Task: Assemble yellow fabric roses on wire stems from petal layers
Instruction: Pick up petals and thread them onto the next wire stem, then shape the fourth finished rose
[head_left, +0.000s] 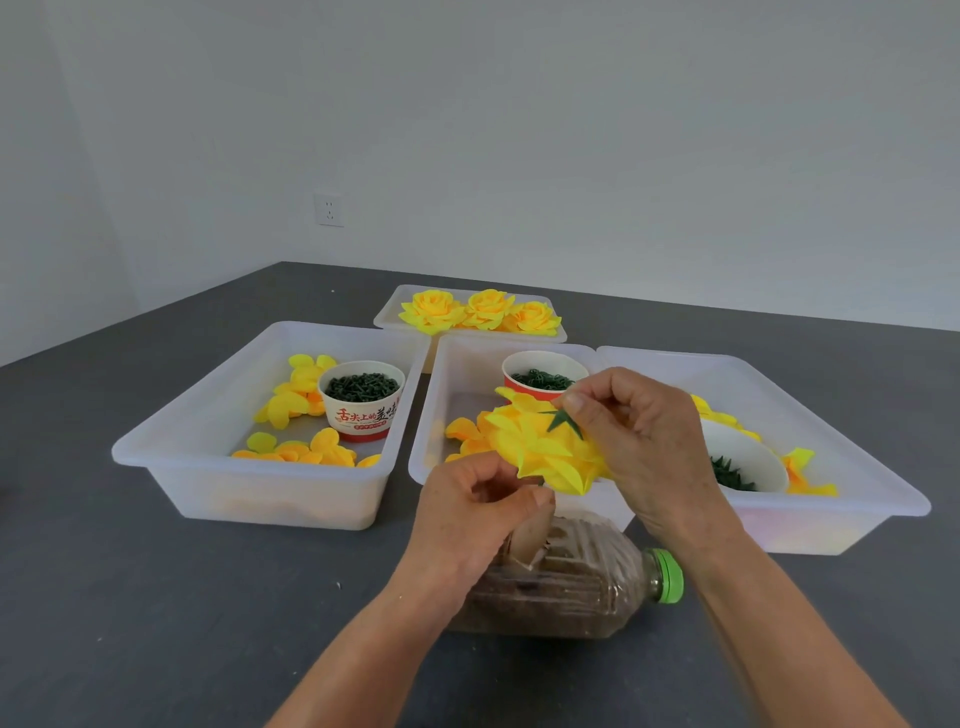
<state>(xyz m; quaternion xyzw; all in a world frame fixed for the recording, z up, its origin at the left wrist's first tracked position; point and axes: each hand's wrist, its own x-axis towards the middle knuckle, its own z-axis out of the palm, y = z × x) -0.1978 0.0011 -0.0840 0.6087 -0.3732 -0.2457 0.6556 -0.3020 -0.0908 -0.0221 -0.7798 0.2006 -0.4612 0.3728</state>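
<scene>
The right hand (639, 441) pinched a green calyx (561, 420) against the back of the half-built rose (545, 447). The left hand (478, 514) curled under the bloom, apparently gripping its stem, which was hidden. The rose hung between both hands, above a bottle (571, 577) lying on its side. If the pinch had loosened, the stacked petal layers could have slid apart or dropped. Beyond the fingers sat the middle bin (467, 358) with loose petals (462, 431).
</scene>
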